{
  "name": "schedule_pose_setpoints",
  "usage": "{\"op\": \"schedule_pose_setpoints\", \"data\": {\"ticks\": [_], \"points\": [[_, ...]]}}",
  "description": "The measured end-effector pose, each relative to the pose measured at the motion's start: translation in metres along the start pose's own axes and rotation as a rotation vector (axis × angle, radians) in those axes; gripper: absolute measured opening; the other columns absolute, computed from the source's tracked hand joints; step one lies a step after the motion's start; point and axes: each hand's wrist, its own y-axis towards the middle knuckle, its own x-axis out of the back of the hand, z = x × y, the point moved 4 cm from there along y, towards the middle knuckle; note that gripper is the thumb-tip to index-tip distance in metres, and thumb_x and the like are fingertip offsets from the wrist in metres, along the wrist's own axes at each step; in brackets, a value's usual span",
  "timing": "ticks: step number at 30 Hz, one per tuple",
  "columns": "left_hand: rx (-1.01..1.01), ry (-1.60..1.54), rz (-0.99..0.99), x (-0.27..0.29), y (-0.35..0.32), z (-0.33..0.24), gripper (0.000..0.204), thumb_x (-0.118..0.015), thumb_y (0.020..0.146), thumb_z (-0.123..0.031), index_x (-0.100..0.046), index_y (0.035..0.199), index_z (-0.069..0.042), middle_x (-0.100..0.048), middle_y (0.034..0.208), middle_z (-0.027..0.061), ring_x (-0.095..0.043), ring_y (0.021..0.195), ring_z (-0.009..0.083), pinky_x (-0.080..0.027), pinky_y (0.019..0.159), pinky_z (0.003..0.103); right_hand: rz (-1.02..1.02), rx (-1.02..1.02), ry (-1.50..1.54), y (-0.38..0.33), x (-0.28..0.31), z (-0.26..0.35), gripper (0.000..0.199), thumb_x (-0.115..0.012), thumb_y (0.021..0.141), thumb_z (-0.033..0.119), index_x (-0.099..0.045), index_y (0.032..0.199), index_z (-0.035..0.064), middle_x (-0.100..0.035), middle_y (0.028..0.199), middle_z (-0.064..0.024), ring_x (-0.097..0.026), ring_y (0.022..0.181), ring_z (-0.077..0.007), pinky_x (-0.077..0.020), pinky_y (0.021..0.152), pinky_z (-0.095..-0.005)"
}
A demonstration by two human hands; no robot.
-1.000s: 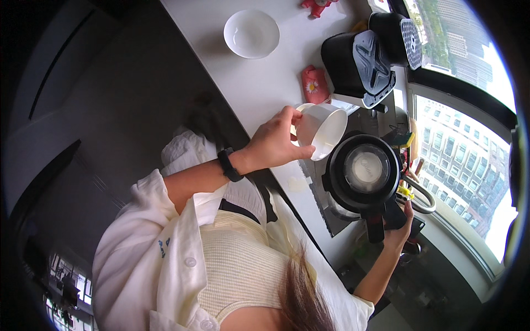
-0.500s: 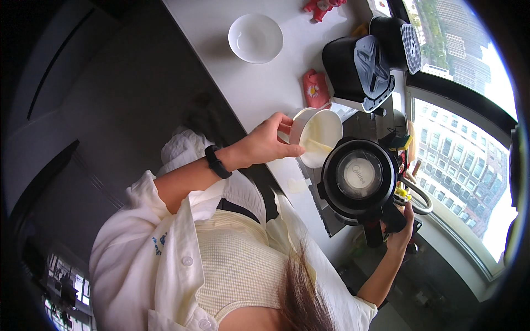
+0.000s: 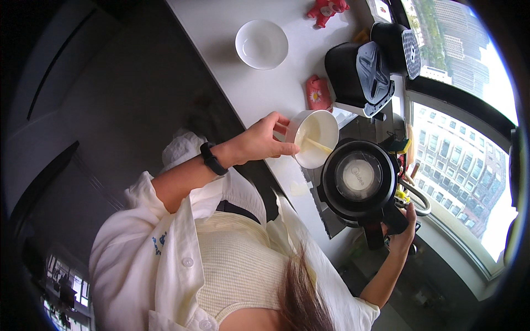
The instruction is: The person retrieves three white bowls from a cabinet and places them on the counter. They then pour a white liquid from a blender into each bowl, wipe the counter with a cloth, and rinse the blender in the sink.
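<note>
My left hand [image 3: 256, 142] grips a white bowl [image 3: 329, 124], tilted, by its near side, with the thumb at the rim. A pale creamy liquid [image 3: 319, 145] streams into it from the rim of a black blender jug [image 3: 333, 201]. The jug is tipped toward the bowl, and its round lid with a clear centre faces me. My right hand [image 3: 404, 226] is closed around the jug's black handle; some of its fingers are hidden behind it. Liquid has gathered in the bowl's lower part.
A second white bowl [image 3: 261, 45] stands on the white counter [image 3: 215, 60]. Farther right are a pink pouch with a daisy [image 3: 318, 94], a red toy figure [image 3: 327, 11], and black appliance parts [image 3: 359, 77]. A curved metal tap [image 3: 422, 207] lies near the window.
The bowl in my left hand has shifted slightly left, and more liquid shows inside it. My right hand and the jug have hardly moved. The view has shifted a little.
</note>
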Motion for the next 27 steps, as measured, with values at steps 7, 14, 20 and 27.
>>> {"op": "schedule_pose_setpoints", "data": {"ticks": [7,14,20,27], "points": [[0.013,-0.029,0.0,0.006,-0.002,0.001,0.067,-0.077,0.078,-0.026,-0.039,0.127,0.0,-0.049,0.122,0.0156,-0.06,0.092,0.0168,-0.054,0.073,0.028,0.017,0.004,-0.032,0.0,-0.003,0.006,0.064,-0.037,0.095,0.054,-0.063,0.076,-0.0022,-0.056,0.053,-0.0097,-0.051,0.039,-0.0173,-0.0383,0.039,-0.0263],[0.025,-0.008,-0.01,0.013,-0.006,0.0,0.067,-0.078,0.077,-0.025,-0.04,0.127,0.0,-0.049,0.122,0.0157,-0.06,0.093,0.0171,-0.054,0.074,0.028,-0.084,0.04,-0.042,-0.005,-0.02,0.014,0.066,-0.035,0.096,0.053,-0.061,0.071,-0.0023,-0.055,0.052,-0.0108,-0.051,0.04,-0.0179,-0.0391,0.039,-0.0267],[0.039,-0.024,0.007,0.019,-0.006,0.002,0.066,-0.078,0.078,-0.024,-0.04,0.126,0.0,-0.049,0.121,0.0149,-0.059,0.092,0.0157,-0.053,0.076,0.027,0.025,0.042,-0.093,-0.005,-0.025,0.016,0.069,-0.032,0.096,0.054,-0.061,0.069,-0.002,-0.054,0.051,-0.01,-0.049,0.039,-0.0169,-0.0384,0.039,-0.0264],[0.034,-0.046,0.004,0.028,-0.007,0.002,0.067,-0.078,0.078,-0.026,-0.04,0.127,0.0,-0.049,0.119,0.0137,-0.058,0.09,0.0137,-0.052,0.074,0.025,0.06,0.048,-0.141,-0.005,-0.035,0.022,0.071,-0.03,0.096,0.055,-0.062,0.07,-0.0023,-0.054,0.05,-0.0088,-0.049,0.038,-0.0159,-0.0374,0.039,-0.0258]]}}
